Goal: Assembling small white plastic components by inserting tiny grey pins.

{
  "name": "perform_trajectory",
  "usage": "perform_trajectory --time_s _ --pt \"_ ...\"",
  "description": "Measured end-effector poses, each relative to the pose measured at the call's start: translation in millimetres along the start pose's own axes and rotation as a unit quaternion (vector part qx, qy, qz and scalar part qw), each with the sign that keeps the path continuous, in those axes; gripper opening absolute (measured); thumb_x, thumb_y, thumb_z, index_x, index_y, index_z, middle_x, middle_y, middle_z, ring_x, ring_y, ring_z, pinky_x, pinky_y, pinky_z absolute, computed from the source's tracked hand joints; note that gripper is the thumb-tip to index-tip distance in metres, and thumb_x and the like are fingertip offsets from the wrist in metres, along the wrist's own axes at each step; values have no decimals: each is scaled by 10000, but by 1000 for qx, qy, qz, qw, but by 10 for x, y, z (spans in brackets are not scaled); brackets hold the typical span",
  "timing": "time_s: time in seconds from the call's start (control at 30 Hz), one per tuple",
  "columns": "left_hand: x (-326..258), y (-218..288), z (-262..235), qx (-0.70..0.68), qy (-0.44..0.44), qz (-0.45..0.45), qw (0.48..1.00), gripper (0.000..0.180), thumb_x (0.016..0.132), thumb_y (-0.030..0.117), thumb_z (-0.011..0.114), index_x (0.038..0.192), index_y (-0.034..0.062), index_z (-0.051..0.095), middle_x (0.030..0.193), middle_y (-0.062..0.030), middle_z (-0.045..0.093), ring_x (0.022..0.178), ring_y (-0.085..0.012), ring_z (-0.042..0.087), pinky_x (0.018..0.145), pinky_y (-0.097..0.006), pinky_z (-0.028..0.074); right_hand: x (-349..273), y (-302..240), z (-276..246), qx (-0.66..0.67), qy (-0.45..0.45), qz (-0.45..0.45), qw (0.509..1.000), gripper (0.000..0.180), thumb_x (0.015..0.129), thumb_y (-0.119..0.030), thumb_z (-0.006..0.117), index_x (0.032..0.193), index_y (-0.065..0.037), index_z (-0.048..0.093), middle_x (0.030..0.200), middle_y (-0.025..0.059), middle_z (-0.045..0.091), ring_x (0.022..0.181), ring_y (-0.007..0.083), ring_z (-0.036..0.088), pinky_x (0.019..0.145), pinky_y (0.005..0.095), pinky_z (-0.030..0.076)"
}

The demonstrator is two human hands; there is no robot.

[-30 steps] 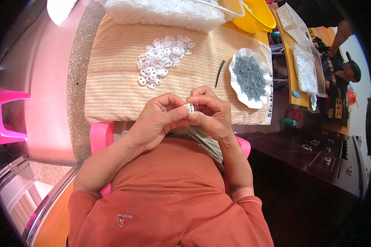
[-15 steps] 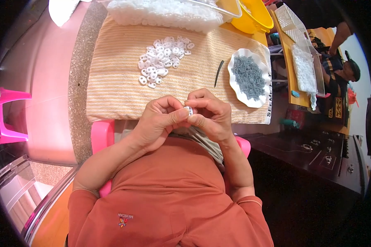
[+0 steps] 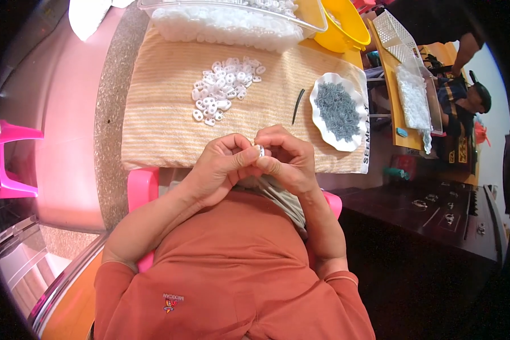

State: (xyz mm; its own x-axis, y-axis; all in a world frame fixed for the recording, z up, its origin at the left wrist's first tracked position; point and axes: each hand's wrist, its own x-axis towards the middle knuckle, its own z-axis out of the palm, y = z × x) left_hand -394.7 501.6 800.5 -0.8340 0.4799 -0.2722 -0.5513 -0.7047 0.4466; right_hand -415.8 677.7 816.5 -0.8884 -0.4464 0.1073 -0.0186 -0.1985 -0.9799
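Observation:
A small white plastic piece (image 3: pixel 260 151) with dark holes sits between my fingertips at the near edge of the towel. My left hand (image 3: pixel 226 167) pinches it from the left with thumb and forefinger. From the right, my right hand (image 3: pixel 286 158) closes its thumb and fingers on the same piece; its far side is hidden. Beyond my hands lies a loose pile of similar white two-holed pieces (image 3: pixel 224 85). To the right, a scalloped white dish (image 3: pixel 318 116) holds many small grey pieces (image 3: pixel 340 110). A thin dark stick (image 3: pixel 298 106) lies left of the dish.
A striped towel (image 3: pixel 158 124) covers the table. At its back stand a clear tub (image 3: pixel 226 28) full of white pieces and a yellow basin (image 3: pixel 345 34). A pink stool (image 3: pixel 11 164) is at far left. Another person (image 3: pixel 473 99) sits by a second table at right.
My hands keep their hold on the white piece, with only a slight shift of the fingers. The view has tilted a little, so the table things appear slightly lower.

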Motion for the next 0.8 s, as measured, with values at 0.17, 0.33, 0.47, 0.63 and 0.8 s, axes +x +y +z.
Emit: perform_trajectory --time_s 0.17,0.33,0.47,0.63,0.8 --pt "-12 -17 -28 3 -7 -6 1000 97 898 125 647 906 46 593 872 -48 641 820 -134 644 742 -256 559 16 -50 -32 36 -3 23 999 185 829 15 685 994 28 604 970 57 591 865 98 572 740 229 476" --pt "-13 26 30 3 18 -22 1000 115 915 145 627 954 41 596 969 -70 655 841 -122 634 774 -276 554 65 -176 -86 -20 54 96 994 165 834 15 680 983 31 612 902 66 640 806 115 624 721 243 517" --pt "-16 2 29 17 40 -22 999 75 920 130 611 911 62 582 1024 -92 655 828 -123 636 760 -272 565 202 -358 -302 -124 115 113 979 130 834 30 661 961 40 635 798 73 654 688 142 648 650 268 554" --pt "-61 -18 38 32 29 -26 999 73 908 118 626 924 56 591 1052 -112 644 825 -116 635 768 -273 568 779 -822 -928 -198 219 25 955 166 827 -90 691 934 35 670 798 42 656 668 99 614 639 220 505" --pt "-42 -18 82 41 33 -39 998 83 900 105 634 930 40 591 1070 -120 633 807 -121 638 760 -267 567 1429 -1055 -1634 -243 336 -164 895 251 813 -65 697 1032 55 667 828 51 656 687 95 601 647 199 483"
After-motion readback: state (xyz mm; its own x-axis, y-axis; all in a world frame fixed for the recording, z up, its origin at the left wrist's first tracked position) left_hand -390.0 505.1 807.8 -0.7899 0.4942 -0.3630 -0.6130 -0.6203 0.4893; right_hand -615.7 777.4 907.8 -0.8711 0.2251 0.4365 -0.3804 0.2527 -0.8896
